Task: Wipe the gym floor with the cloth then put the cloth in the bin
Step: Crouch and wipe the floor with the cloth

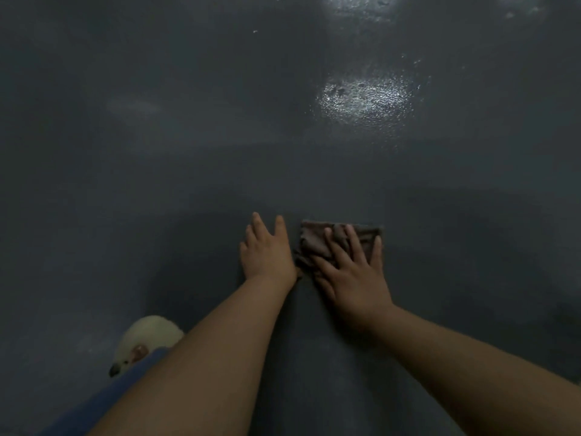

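A small brownish cloth (317, 239) lies flat on the dark grey gym floor (188, 136), just right of centre. My right hand (353, 272) presses on the cloth with its fingers spread and straight, covering the cloth's right and near part. My left hand (267, 250) rests flat on the bare floor just left of the cloth, fingers straight, its wrist close to the cloth's near left corner. No bin is in view.
A bright light reflection (364, 97) shines on the floor farther ahead to the right. A pale fluffy slipper (151, 336) and a blue trouser leg (110, 394) show at the lower left, beside my left forearm.
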`<state>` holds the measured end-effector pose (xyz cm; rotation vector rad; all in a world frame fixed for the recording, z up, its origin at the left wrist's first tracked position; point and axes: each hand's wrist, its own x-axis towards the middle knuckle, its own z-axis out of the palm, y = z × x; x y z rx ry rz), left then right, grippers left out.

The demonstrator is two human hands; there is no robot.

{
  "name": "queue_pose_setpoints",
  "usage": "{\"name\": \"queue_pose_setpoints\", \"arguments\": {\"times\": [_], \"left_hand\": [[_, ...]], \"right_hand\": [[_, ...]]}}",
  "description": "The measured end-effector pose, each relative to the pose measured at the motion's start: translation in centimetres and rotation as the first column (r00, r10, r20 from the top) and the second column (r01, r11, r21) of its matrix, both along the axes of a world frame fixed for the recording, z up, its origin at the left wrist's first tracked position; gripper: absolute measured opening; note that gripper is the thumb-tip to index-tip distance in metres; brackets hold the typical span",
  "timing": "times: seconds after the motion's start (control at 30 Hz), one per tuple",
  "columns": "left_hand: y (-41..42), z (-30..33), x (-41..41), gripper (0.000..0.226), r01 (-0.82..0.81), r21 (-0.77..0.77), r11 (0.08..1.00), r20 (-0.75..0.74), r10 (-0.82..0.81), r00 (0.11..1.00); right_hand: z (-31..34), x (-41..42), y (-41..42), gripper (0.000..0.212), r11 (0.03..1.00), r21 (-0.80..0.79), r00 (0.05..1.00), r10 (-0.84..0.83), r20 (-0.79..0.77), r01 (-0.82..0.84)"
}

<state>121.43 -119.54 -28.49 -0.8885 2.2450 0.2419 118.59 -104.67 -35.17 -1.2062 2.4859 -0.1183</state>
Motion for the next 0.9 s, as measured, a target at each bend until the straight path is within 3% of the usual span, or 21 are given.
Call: {"name": "queue_pose_setpoints", "arguments": {"times": [0.1, 0.2, 0.3, 0.43, 0.57, 0.67, 0.73, 0.8, 0.9], "left_hand": [[-1.1, -0.1, -0.2, 0.113, 0.009, 0.008, 1.000, 0.015, -0.009, 1.000], [-1.9, -0.1, -0.3, 0.115, 0.023, 0.023, 0.999, 0.032, -0.024, 0.999], [-2.5, -0.3, -0.1, 0.111, 0.054, 0.025, 0.998, 0.009, -0.054, 0.999], [-3.3, -0.6, 0.5, 0.095, 0.082, 0.045, 0.996, -0.056, -0.080, 0.995], [-5.1, -0.4, 0.9, 0.092, 0.092, 0.122, 0.988, -0.120, -0.077, 0.990], [-6.0, 0.5, 1.6, 0.085, 0.109, 0.163, 0.980, -0.145, -0.086, 0.986], [-5.8, 1.5, 2.4, 0.081, 0.094, 0.161, 0.982, -0.137, -0.073, 0.988], [-5.1, 2.9, 3.4, 0.079, 0.090, 0.154, 0.984, -0.125, -0.071, 0.990], [-4.1, 5.4, 5.0, 0.076, 0.100, 0.150, 0.984, -0.159, -0.075, 0.984]], "right_hand": [[0.1, -3.9, 0.6, 0.054, 0.992, 0.010, 0.991, 0.125, -0.053, -0.124], [0.3, -8.6, 0.2, 0.060, 0.984, 0.071, 0.986, -0.158, -0.060, 0.162], [0.9, -11.5, -1.0, 0.050, 0.880, 0.068, 0.882, -0.469, -0.041, 0.471], [1.3, -9.8, -4.2, 0.047, 0.793, 0.041, 0.793, -0.609, 0.011, 0.608], [1.7, -4.2, -7.4, 0.046, 0.885, 0.025, 0.883, -0.465, 0.060, 0.464], [1.9, 0.8, -8.8, 0.046, 0.981, 0.045, 0.973, -0.194, 0.122, 0.190], [2.7, 1.8, -8.8, 0.047, 0.997, 0.063, 0.985, -0.064, 0.163, 0.054], [4.3, 1.2, -8.5, 0.047, 0.996, 0.090, 0.978, -0.034, 0.205, 0.016], [7.6, 1.1, -7.3, 0.040, 0.992, 0.091, 0.978, -0.100, 0.183, 0.084]]}}
